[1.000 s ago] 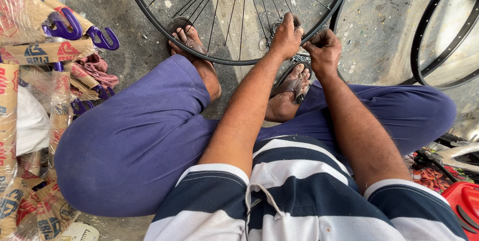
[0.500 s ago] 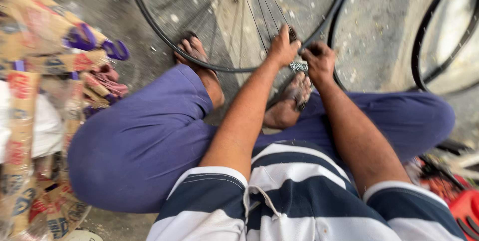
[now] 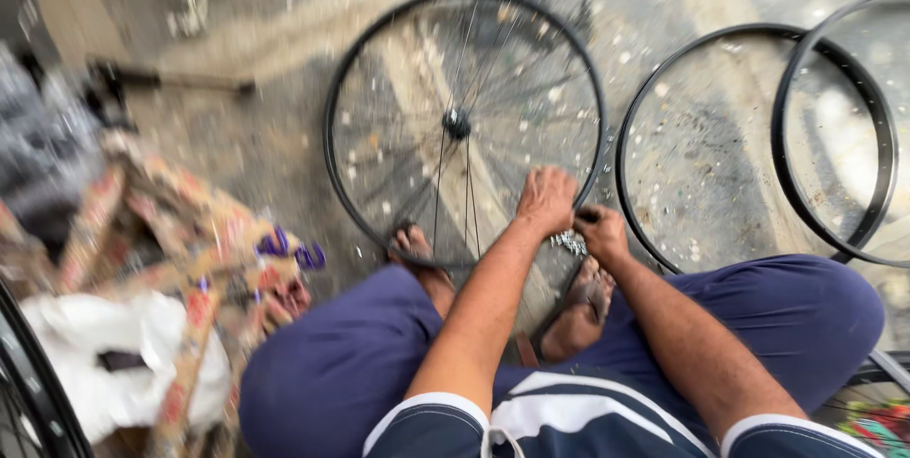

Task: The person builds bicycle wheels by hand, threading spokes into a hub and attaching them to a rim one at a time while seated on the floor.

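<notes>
A black spoked bicycle wheel [image 3: 379, 69] lies flat on the concrete in front of me, its hub [image 3: 457, 122] in the middle. My left hand [image 3: 547, 200] rests on the near right part of its rim, fingers curled around it. Close beside it my right hand [image 3: 601, 232] is closed on something small and dark. A cluster of small shiny metal pieces [image 3: 569, 244] shows between the two hands. My feet in sandals press against the near rim. The frame is blurred, so the right hand's object stays unclear.
Two bare black rims [image 3: 654, 117] [image 3: 825, 98] lie overlapping on the right. A heap of printed cardboard packs with purple parts [image 3: 190, 230] and a white bag [image 3: 114, 354] sit on the left. Another wheel's edge [image 3: 28, 382] shows at the lower left.
The view has tilted up and pulled back, so the whole wheel and hub show now. My hands stay together at the near rim. The picture has become more blurred.
</notes>
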